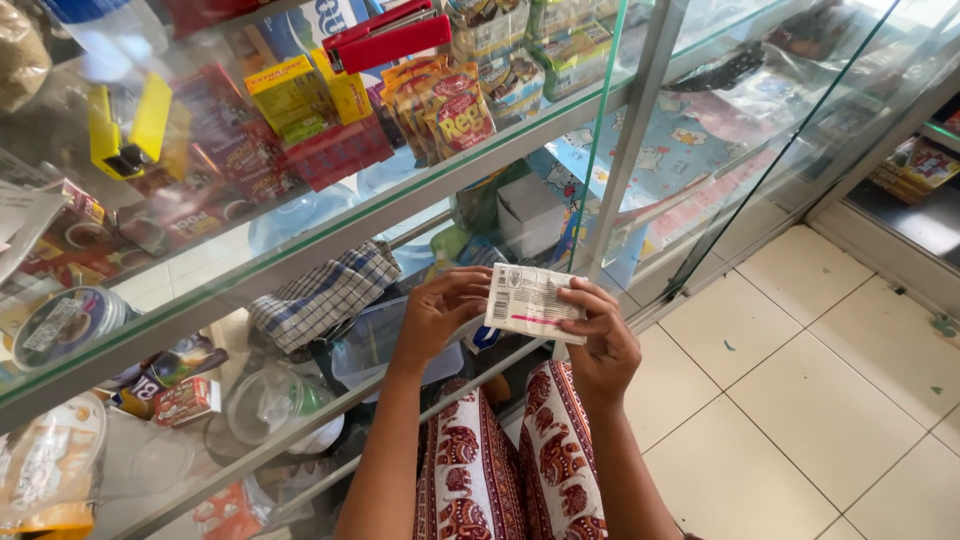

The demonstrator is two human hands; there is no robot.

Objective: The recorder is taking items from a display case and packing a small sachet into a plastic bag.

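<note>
Both hands clamp a small white packet [530, 302] held in the air before the glass counter [300, 240], long axis left to right, left hand [440, 315] at its left end, right hand [600, 340] gripping its right edge.

A glass shelf [300, 240] carries packets [440, 100], boxes [290, 95] and a red stapler [385, 40] — all crowded together. Below — a checked cloth [325, 295] and a plastic tub [270, 400] lie on a lower shelf [160, 470].
</note>
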